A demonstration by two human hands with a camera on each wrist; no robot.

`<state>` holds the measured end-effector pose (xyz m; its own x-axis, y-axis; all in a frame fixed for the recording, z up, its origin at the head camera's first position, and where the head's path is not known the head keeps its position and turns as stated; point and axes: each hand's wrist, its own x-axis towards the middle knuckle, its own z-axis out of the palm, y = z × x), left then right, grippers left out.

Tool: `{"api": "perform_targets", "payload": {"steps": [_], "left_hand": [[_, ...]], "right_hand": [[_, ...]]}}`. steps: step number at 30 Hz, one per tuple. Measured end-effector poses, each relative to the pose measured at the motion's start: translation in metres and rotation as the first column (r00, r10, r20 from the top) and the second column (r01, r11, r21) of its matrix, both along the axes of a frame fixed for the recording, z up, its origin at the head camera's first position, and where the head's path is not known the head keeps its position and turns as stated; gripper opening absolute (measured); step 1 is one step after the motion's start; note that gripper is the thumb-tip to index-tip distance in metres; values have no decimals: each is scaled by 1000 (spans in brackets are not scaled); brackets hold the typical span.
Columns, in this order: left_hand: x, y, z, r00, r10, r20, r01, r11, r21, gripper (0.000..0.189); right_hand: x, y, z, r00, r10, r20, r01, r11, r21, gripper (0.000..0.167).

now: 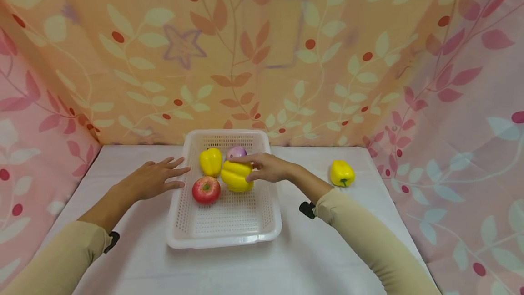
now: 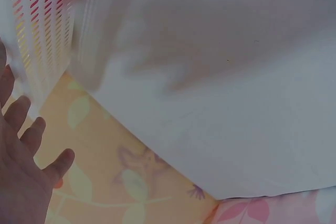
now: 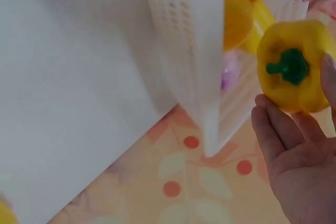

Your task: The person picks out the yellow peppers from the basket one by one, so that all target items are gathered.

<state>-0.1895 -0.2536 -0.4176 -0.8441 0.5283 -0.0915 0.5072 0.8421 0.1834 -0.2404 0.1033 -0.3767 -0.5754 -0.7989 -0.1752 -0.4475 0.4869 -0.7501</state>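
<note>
My right hand (image 1: 268, 167) holds a yellow bell pepper (image 3: 291, 66) by its sides over the white plastic basket (image 1: 225, 241). The pepper's green stem faces the right wrist camera. Fingers spread, my left hand (image 1: 157, 179) hovers at the basket's left rim and holds nothing. Inside the basket are a red apple (image 1: 206, 190), another yellow bell pepper (image 1: 210, 162) and a purple onion-like piece (image 1: 236, 151) partly hidden by the right hand and its pepper. Beyond the held pepper, the right wrist view also shows a rounded orange-yellow surface (image 3: 237, 18).
One more yellow bell pepper (image 1: 342, 173) lies on the white-covered table (image 1: 303, 249), right of the basket. Leaf-patterned cloth (image 1: 254, 58) hangs behind the table and along both sides. Dark wrist straps (image 1: 307, 210) sit near the sleeve cuffs.
</note>
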Motion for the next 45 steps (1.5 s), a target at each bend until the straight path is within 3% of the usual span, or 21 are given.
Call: {"api": "perform_targets", "payload": {"steps": [3, 7, 11, 16, 20, 24, 26, 31, 36, 45], "left_hand": [[1, 0, 0, 1000, 0, 3, 0, 1000, 0, 57], [2, 2, 0, 1000, 4, 11, -4, 1000, 2, 57], [2, 2, 1, 1000, 13, 13, -13, 1000, -3, 56], [2, 2, 1, 1000, 18, 17, -18, 1000, -6, 56], [0, 1, -1, 1000, 21, 18, -21, 1000, -7, 56], [-2, 0, -2, 999, 27, 19, -27, 1000, -5, 56], [-1, 0, -2, 999, 27, 18, -27, 1000, -5, 55], [0, 1, 0, 999, 33, 29, -33, 999, -3, 56], [0, 1, -2, 998, 40, 50, -40, 999, -5, 56], [-2, -3, -3, 1000, 3, 6, -3, 999, 33, 57]], "right_hand": [[-7, 23, -2, 996, -81, -30, 77, 991, -107, 64], [-14, 55, -8, 980, -192, -57, 173, 954, -247, 64], [-19, 85, -18, 952, -299, -67, 267, 916, -300, 66], [-22, 116, -38, 915, -400, -52, 372, 886, -276, 68], [-21, 139, -56, 871, -491, -26, 474, 852, -221, 66], [-19, 155, -73, 820, -572, -1, 562, 805, -191, 64], [-18, 161, -81, 784, -621, 11, 614, 773, -157, 64], [-12, 167, -98, 707, -707, 0, 707, 707, -2, 63], [-9, 168, -106, 693, -721, -21, 720, 690, 75, 62], [-21, 166, -102, 712, -702, -11, 697, 704, 135, 62]]}}
